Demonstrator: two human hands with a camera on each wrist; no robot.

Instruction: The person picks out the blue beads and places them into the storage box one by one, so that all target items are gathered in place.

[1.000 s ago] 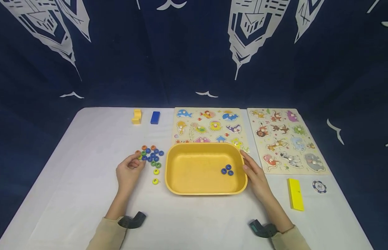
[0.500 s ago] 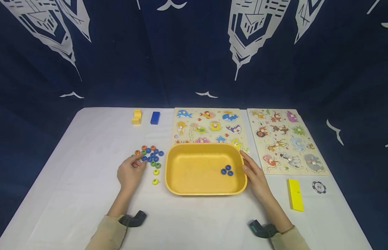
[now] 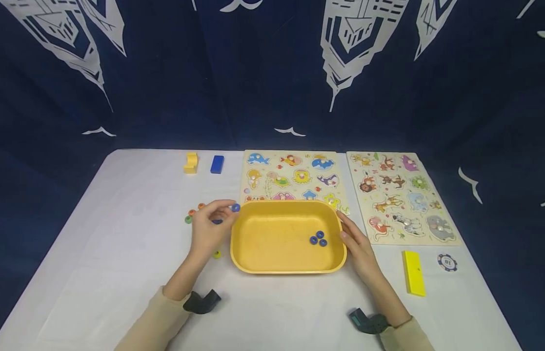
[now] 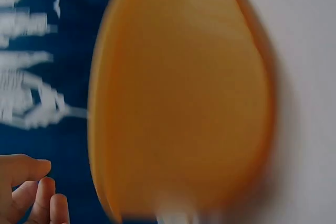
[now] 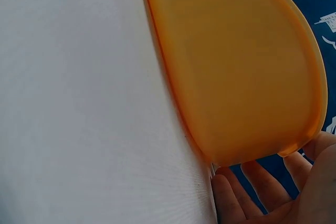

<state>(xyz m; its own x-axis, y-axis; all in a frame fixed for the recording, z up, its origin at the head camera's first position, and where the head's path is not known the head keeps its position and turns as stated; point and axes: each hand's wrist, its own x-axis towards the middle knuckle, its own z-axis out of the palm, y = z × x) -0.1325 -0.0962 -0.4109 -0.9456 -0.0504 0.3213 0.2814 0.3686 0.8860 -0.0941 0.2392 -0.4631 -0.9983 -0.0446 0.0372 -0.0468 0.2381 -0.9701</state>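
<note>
Between its thumb and fingertip my left hand (image 3: 208,231) pinches a small blue ring bead (image 3: 235,207), at the upper left corner of a yellow tray (image 3: 272,271). Fingers of that hand show at the lower left in the left wrist view, where the bead is not visible. In the tray, three blue beads (image 3: 320,234) lie grouped toward the right. My right hand (image 3: 362,256) rests against the tray's right end with extended fingers touching the rim. Orange beads (image 3: 191,212), a green bead (image 3: 189,220) and a yellow bead (image 3: 217,254) lie around my left hand, which hides others.
Behind the tray lies a sea-animal puzzle board (image 3: 292,168); a second animal board (image 3: 399,195) is at the right. A yellow block (image 3: 414,273) and a round chip (image 3: 447,262) lie at the right. Yellow (image 3: 191,163) and blue (image 3: 217,165) blocks stand at the back left.
My left hand has lifted a blue bead from the bead group and moved right with it to the tray's corner. The right hand and the tray stay in place.
</note>
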